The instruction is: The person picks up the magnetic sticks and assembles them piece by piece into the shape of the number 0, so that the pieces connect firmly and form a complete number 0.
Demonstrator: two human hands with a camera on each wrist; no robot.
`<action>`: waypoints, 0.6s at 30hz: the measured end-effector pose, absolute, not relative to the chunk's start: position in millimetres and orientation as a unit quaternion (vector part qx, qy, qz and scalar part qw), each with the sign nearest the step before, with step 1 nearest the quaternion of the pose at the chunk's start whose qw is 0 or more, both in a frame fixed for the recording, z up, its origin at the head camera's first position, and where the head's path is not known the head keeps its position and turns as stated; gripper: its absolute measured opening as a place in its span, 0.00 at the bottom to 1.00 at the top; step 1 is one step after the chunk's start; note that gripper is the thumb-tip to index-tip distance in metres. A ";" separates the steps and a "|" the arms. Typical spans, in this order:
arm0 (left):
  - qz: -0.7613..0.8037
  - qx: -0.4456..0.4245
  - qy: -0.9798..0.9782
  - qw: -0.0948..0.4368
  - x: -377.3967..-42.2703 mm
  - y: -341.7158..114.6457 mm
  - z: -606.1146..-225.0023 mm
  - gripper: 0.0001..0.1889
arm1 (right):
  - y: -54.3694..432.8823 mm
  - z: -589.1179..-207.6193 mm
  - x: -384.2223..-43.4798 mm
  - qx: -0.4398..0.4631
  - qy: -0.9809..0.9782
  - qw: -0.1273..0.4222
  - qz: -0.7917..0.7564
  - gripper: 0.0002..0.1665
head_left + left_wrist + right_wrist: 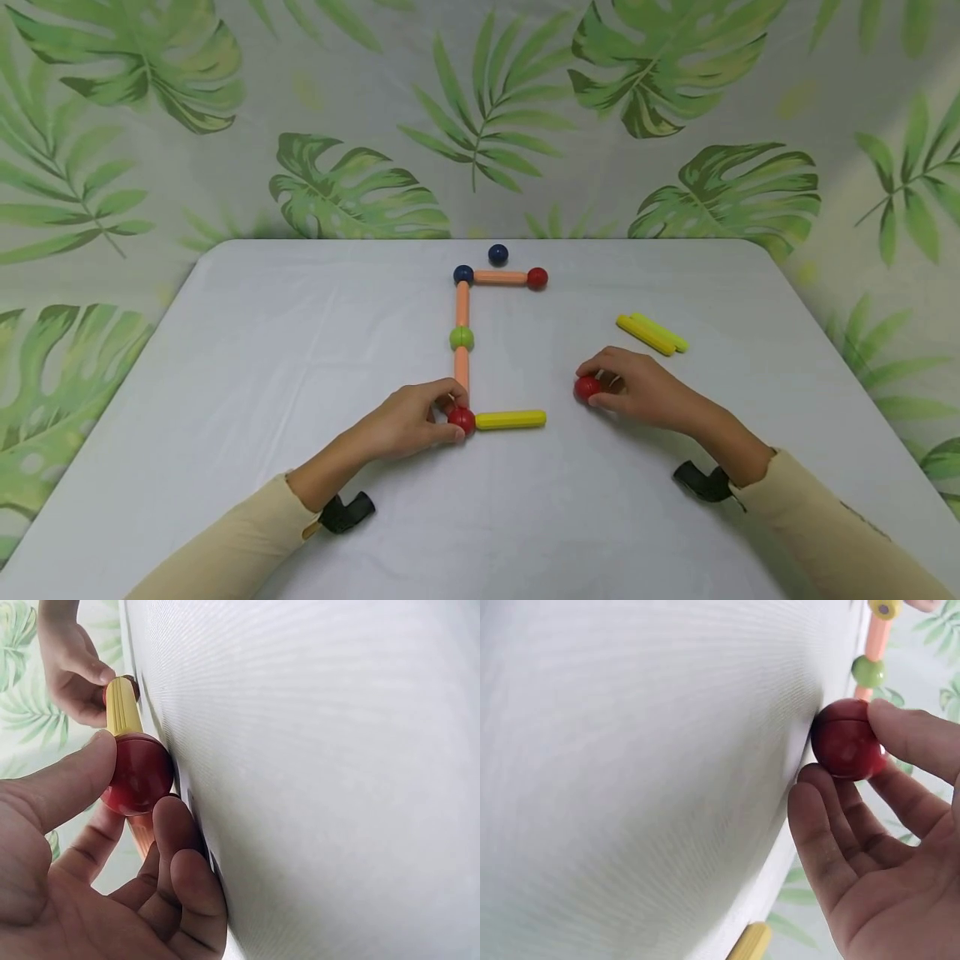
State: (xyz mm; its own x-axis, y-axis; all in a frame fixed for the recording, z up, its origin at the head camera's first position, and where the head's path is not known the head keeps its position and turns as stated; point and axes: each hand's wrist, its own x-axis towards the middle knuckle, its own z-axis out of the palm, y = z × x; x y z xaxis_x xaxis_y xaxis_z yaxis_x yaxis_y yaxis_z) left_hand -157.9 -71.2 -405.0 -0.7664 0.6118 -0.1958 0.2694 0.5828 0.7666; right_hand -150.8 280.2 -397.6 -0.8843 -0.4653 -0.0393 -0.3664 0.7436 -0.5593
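Note:
My left hand (416,421) pinches a red ball (462,421) at the near corner of a chain of rods and balls. From that ball a yellow rod (512,419) points right, and an orange rod (461,367) runs away to a green ball (462,337). Another orange rod (462,304) continues to a dark blue ball (463,274), where a third orange rod (500,277) turns right to a red ball (537,278). My right hand (645,392) pinches a separate red ball (847,740) between thumb and fingers, a short gap right of the yellow rod's free end.
Two loose yellow rods (651,333) lie side by side beyond my right hand. A loose dark blue ball (498,254) sits near the far edge of the white table (300,333). A leaf-patterned cloth (360,83) hangs behind the table.

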 end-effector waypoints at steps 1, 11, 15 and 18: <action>0.378 0.256 0.860 0.226 -157.9 -71.2 -405.0 0.13 | 280.1 -397.3 -150.1 -0.226 0.929 0.090 -0.279 0.19; 0.380 0.256 0.860 0.225 -157.6 -71.2 -405.2 0.13 | 278.3 -395.6 -142.5 -0.236 0.928 0.098 -0.270 0.20; 0.380 0.255 0.861 0.224 -157.6 -71.2 -405.3 0.13 | 277.2 -396.5 -140.1 -0.238 0.927 0.097 -0.273 0.20; 0.379 0.256 0.861 0.223 -157.5 -71.1 -405.0 0.13 | 276.2 -397.2 -138.7 -0.239 0.925 0.102 -0.279 0.21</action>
State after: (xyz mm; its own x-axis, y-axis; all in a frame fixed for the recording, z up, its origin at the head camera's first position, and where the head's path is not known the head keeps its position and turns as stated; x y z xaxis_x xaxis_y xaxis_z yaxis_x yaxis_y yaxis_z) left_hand -157.5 -71.1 -405.0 -0.7702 0.6090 -0.1896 0.2714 0.5819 0.7666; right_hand -138.7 276.2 -397.2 -0.8649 -0.4989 -0.0543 -0.3857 0.7301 -0.5642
